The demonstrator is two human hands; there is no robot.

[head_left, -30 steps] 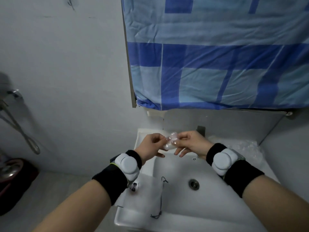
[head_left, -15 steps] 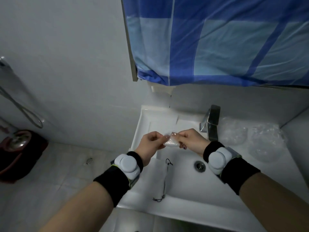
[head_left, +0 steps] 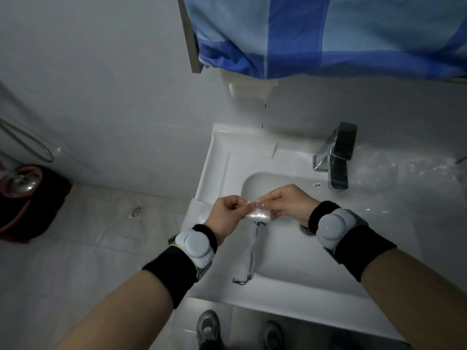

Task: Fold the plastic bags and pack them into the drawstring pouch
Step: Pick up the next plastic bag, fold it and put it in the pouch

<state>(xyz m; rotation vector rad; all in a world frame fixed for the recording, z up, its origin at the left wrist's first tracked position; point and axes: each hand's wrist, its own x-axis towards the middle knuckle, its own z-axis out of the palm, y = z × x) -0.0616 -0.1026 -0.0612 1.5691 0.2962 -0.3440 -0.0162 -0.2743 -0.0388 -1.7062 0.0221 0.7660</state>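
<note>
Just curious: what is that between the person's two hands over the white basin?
In the head view, a small folded clear plastic bag spans the gap, pinched by the left hand and the right hand.

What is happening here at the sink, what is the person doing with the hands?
A person stands at a white sink and holds a small folded plastic bag above the basin. The left hand and the right hand both pinch it, one at each end. The white pouch with a dark drawstring lies on the sink's left side, under the hands, and the bag is not yet in it. More clear bags lie on the counter right of the faucet.
</note>
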